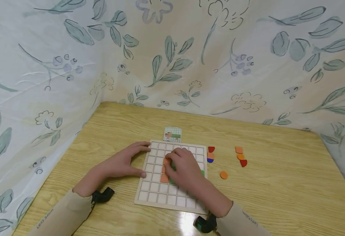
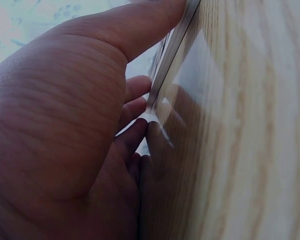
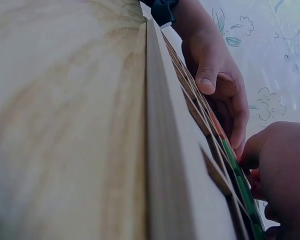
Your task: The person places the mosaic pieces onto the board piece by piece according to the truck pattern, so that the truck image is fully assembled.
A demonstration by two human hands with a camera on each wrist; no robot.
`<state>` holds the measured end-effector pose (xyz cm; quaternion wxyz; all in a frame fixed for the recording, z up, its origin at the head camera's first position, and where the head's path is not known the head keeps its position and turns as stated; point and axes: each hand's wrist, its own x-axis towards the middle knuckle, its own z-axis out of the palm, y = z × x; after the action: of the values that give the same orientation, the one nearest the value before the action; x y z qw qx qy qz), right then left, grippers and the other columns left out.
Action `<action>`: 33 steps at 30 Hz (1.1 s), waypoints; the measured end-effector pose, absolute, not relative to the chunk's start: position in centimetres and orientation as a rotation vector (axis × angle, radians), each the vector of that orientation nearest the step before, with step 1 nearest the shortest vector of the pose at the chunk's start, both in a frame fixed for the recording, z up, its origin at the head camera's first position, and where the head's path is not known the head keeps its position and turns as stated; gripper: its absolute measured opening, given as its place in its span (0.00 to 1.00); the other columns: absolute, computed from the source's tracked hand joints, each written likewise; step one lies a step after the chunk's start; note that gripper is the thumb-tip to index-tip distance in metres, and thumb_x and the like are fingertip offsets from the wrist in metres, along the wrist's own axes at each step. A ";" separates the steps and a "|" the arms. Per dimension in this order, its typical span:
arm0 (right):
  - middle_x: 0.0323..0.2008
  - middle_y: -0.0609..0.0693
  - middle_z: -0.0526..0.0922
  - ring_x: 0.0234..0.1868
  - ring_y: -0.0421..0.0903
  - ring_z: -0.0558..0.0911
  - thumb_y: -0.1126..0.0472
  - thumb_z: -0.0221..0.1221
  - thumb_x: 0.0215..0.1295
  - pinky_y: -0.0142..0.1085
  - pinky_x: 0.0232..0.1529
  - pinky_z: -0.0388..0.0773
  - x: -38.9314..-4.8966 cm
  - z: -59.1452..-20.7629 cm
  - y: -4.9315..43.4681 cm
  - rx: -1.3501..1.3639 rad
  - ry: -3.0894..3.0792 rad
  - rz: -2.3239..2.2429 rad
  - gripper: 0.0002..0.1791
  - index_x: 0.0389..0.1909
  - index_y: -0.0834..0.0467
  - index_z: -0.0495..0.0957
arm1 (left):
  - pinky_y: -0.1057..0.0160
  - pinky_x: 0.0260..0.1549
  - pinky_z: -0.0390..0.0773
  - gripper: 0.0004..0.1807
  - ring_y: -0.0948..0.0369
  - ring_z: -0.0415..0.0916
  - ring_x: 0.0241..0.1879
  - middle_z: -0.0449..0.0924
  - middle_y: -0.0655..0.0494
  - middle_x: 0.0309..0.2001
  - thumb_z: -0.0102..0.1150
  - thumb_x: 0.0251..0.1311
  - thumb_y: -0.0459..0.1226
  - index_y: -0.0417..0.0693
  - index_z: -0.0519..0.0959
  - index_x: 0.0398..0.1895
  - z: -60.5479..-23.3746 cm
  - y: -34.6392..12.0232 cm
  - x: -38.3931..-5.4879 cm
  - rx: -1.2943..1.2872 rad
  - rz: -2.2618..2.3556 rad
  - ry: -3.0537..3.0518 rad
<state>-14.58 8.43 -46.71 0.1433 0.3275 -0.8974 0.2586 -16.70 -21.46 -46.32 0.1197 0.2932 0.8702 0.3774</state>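
Note:
A wooden grid board lies on the table with orange and green flat tiles set in its middle cells. My left hand rests at the board's left side, its thumb and fingers spread along the edge; in the left wrist view the thumb touches the board's rim. Over the board, my right hand pinches an orange tile between thumb and index finger. Below it lies an orange square tile. The right hand partly hides green tiles. Its fingertips are mostly hidden in the right wrist view.
A small picture card lies behind the board. To the right are loose tiles: a red quarter, a blue rounded tile, an orange circle, an orange square and another red quarter. A patterned cloth hangs behind.

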 end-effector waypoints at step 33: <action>0.41 0.47 0.84 0.41 0.49 0.80 0.61 0.70 0.68 0.47 0.47 0.79 -13.6 -47.0 10.0 0.956 -2.520 0.772 0.07 0.45 0.56 0.90 | 0.40 0.78 0.59 0.51 0.55 0.51 0.85 0.56 0.63 0.86 0.83 0.55 0.60 0.58 0.72 0.80 -46.2 -21.4 -16.4 0.820 1.087 2.543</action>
<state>-13.62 9.97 -47.05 0.1680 0.3359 -0.8861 0.2715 -16.40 -21.44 -46.21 0.1279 0.2819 0.8743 0.3738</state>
